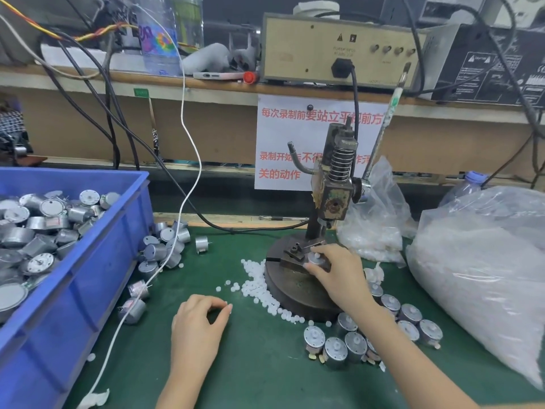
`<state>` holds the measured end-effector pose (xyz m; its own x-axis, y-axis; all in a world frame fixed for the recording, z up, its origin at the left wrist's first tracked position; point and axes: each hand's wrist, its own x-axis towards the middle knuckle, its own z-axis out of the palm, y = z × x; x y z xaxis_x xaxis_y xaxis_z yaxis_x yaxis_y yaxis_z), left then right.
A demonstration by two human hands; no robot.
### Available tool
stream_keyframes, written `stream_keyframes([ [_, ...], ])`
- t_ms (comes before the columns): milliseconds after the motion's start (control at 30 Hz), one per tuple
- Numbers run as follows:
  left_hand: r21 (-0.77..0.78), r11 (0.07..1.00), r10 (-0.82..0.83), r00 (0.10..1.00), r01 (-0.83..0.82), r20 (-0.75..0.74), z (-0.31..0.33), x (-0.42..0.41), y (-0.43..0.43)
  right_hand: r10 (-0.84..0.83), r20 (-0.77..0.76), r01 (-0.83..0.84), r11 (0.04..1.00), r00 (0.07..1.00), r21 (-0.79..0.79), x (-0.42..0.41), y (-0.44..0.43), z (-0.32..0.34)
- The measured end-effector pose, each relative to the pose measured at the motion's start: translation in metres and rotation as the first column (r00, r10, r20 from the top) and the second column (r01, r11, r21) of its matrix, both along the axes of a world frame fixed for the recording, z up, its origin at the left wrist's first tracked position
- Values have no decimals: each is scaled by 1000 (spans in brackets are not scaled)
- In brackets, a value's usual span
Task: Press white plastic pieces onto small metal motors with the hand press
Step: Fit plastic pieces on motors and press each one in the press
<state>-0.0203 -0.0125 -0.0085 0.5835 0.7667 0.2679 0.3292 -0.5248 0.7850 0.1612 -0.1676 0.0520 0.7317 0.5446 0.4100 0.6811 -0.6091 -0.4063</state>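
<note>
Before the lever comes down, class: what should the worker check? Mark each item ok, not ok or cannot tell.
1. Motor on the base: ok, the right hand holds it there.
2. White piece on the motor: ok, it sits on top.
3. Motor straight under the ram: cannot tell.
4. Fingers clear of the ram: cannot tell; they wrap the motor.
5. Hand on the lever: not ok; the left hand is over the mat.
6. Spare pieces in reach: ok, beside the base.

One hand press (336, 199), one blue crate (88, 290)
</note>
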Motion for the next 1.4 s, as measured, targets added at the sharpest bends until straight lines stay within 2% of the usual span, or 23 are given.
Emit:
stream_keyframes([
  [133, 101, 995, 15, 995, -5, -98, -3, 1, -1, 247, -70, -241, 967, 967, 86, -41, -10, -2],
  [200, 127, 992, 10, 991, 7, -134, -4, 1, -1, 378, -86, -378, 926, 922, 21, -61, -18, -11],
  [267, 132, 991, 7, 990, 12, -142, -5, 1, 0, 447, -66, -452, 884, 892, -121, -76, -26, -22],
  [367, 145, 989, 1, 988, 21, -153, -5, 1, 0, 456, 107, -409, 862, 883, -301, -85, -37, -32],
  [467, 138, 990, 3, 987, 19, -158, -6, 1, 1, 425, 183, -356, 880, 887, -315, -83, -39, -39],
  [567, 143, 989, 1, 987, 22, -159, -7, 1, 2, 364, 194, -300, 907, 911, -296, -83, -31, -34],
  [667, 170, 985, 0, 984, 30, -176, -6, 3, 2, 379, 165, -337, 912, 911, -233, -87, -4, -21],
  [867, 140, 989, -15, 988, 37, -153, -5, 2, 3, 459, 20, -443, 867, 888, -228, -76, 97, -11],
  [1067, 124, 991, -37, 989, 55, -144, -6, 1, 3, 387, -6, -362, 857, 922, -367, -62, 188, -15],
  [1267, 144, 983, -86, 981, 112, -173, -10, -1, 1, 330, -88, -334, 830, 940, -448, -57, 223, -19],
  [1400, 158, 982, -78, 983, 105, -165, -11, 0, 2, 270, -32, -260, 878, 962, -402, -55, 226, -20],
])
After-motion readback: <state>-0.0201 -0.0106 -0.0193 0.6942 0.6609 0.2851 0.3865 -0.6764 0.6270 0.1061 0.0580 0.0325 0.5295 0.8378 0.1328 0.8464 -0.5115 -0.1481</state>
